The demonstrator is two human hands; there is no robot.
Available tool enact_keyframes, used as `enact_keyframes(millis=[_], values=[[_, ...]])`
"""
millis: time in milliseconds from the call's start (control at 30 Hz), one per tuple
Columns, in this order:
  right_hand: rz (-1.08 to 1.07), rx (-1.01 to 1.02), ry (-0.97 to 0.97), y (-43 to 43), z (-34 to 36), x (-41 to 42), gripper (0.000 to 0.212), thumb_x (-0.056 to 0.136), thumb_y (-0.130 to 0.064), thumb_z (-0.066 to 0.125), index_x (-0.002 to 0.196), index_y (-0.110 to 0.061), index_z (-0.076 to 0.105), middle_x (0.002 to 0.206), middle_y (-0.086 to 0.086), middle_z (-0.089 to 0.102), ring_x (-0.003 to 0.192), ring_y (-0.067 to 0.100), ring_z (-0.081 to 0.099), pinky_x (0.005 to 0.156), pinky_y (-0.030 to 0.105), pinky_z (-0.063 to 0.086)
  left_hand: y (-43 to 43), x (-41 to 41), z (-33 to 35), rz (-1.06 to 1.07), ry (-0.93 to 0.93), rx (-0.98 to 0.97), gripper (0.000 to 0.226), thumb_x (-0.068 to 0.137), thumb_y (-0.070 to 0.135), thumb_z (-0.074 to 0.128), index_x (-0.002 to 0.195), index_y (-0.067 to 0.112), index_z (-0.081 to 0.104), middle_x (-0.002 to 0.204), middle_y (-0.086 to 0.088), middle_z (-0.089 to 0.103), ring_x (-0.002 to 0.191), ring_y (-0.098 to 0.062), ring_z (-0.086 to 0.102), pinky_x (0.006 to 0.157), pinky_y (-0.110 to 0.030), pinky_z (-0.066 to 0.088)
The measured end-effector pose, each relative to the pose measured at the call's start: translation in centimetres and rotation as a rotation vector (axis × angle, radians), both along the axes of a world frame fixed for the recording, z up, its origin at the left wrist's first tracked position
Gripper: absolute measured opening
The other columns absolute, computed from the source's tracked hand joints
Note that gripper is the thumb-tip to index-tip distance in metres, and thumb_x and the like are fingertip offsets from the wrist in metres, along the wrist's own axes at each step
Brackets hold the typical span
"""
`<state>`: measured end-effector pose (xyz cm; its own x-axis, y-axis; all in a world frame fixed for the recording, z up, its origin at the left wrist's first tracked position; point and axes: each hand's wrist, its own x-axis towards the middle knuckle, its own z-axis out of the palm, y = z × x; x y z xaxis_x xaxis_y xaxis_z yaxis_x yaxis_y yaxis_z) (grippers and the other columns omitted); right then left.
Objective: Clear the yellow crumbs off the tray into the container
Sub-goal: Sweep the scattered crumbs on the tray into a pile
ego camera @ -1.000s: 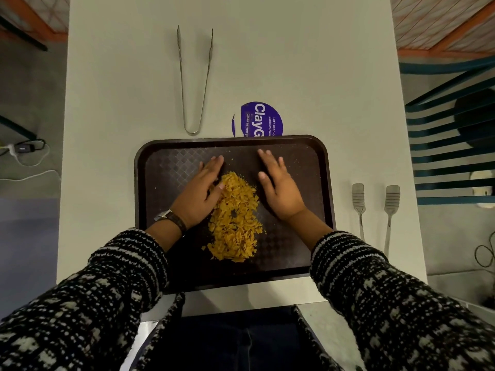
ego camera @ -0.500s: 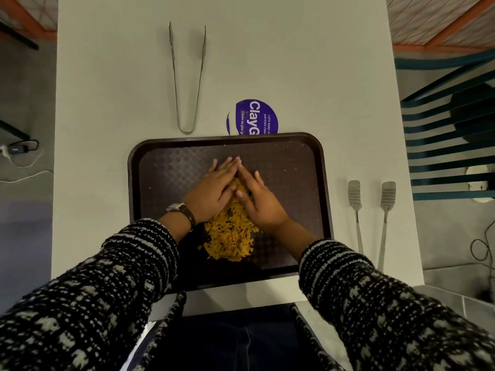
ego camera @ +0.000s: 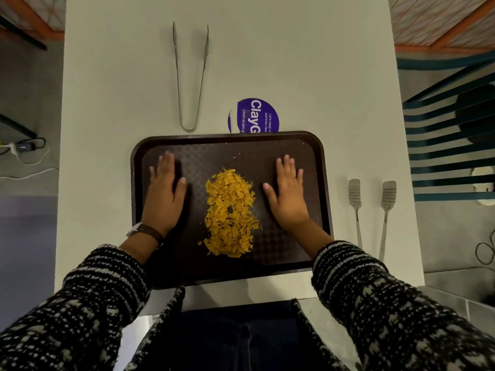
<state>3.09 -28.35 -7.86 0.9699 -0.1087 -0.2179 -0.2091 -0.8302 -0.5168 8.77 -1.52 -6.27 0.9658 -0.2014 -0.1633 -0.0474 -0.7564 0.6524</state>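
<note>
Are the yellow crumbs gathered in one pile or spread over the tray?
Gathered: the yellow crumbs form one pile mid-tray, with only a few specks near the far rim.

Lighting: dim, even, overhead; greenish cast on counter point(ego camera: 294, 62). Shadows: soft, dark beside the inner edges of both hands. Glare: none. Focus: sharp centrally. Distortion: wide-angle bowing at frame edges; sleeves point(ego camera: 401, 317) stretched near the bottom.

There is one view only, from a camera on the person's head, looking steeply down and forward. It sits close over the pale surface point(ego camera: 267, 62), whose far edge runs off the top of the frame, with the person's sleeves point(ego camera: 388, 303) filling the near corners and floor showing on either side.
</note>
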Motion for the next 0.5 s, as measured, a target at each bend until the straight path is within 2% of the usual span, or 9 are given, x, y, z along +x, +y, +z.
enact_keyframes(millis=[133,200,267,300,400,500], values=[[0.244,0.203,0.017,3.3,0.9,-1.7,0.068,0.097,-0.040,0.037,0.150,-0.008,0.008,0.158,0.010,0.011,0.146,0.018,0.000,0.119,0.032,-0.005,0.6,-0.3,-0.7,0.046,0.036,0.116,0.062,0.098,0.025,0.036,0.147,0.003,0.005,0.157,-0.015,0.004,0.145,-0.024,-0.002,0.117,-0.036,-0.005],[0.269,0.306,0.009,3.7,1.4,-2.1,0.066,0.097,-0.038,0.038,0.150,-0.010,0.010,0.157,0.004,0.016,0.144,0.006,0.003,0.120,0.031,-0.001,0.5,-0.7,-0.8,0.100,0.066,0.187,0.065,0.098,0.029,0.036,0.147,0.001,0.003,0.156,-0.019,0.000,0.145,-0.028,-0.004,0.118,-0.038,-0.005],[0.191,0.292,-0.051,2.9,1.7,-2.2,0.063,0.097,-0.036,0.038,0.150,-0.011,0.014,0.153,-0.002,0.015,0.139,-0.008,-0.004,0.118,0.030,0.000,0.2,-1.3,-0.9,0.142,0.103,0.249,0.069,0.097,0.035,0.035,0.146,-0.002,0.002,0.155,-0.023,-0.001,0.145,-0.031,-0.005,0.119,-0.041,-0.003],[0.122,0.254,-0.078,2.1,1.7,-2.1,0.063,0.097,-0.036,0.038,0.150,-0.010,0.015,0.153,-0.002,0.013,0.139,-0.007,-0.006,0.117,0.030,0.000,0.0,-1.6,-1.0,0.147,0.115,0.273,0.070,0.097,0.037,0.034,0.146,-0.002,0.002,0.155,-0.024,-0.001,0.145,-0.032,-0.005,0.119,-0.042,-0.003],[-0.080,0.120,-0.064,-0.7,1.1,-1.6,0.062,0.098,-0.033,0.037,0.150,-0.008,0.012,0.158,0.009,0.008,0.146,0.018,-0.002,0.119,0.034,-0.005,-1.2,-2.6,-1.0,0.123,0.123,0.297,0.072,0.097,0.041,0.033,0.146,-0.003,0.004,0.155,-0.024,-0.001,0.144,-0.033,-0.006,0.118,-0.043,-0.005],[-0.161,0.011,0.038,-2.0,0.3,-1.8,0.064,0.099,-0.036,0.035,0.150,-0.008,0.007,0.159,0.015,0.000,0.146,0.026,-0.008,0.118,0.040,-0.008,-2.8,-4.0,-0.9,0.004,0.113,0.222,0.075,0.093,0.047,0.027,0.147,0.001,0.001,0.155,-0.017,-0.006,0.144,-0.025,-0.012,0.115,-0.034,-0.014]])
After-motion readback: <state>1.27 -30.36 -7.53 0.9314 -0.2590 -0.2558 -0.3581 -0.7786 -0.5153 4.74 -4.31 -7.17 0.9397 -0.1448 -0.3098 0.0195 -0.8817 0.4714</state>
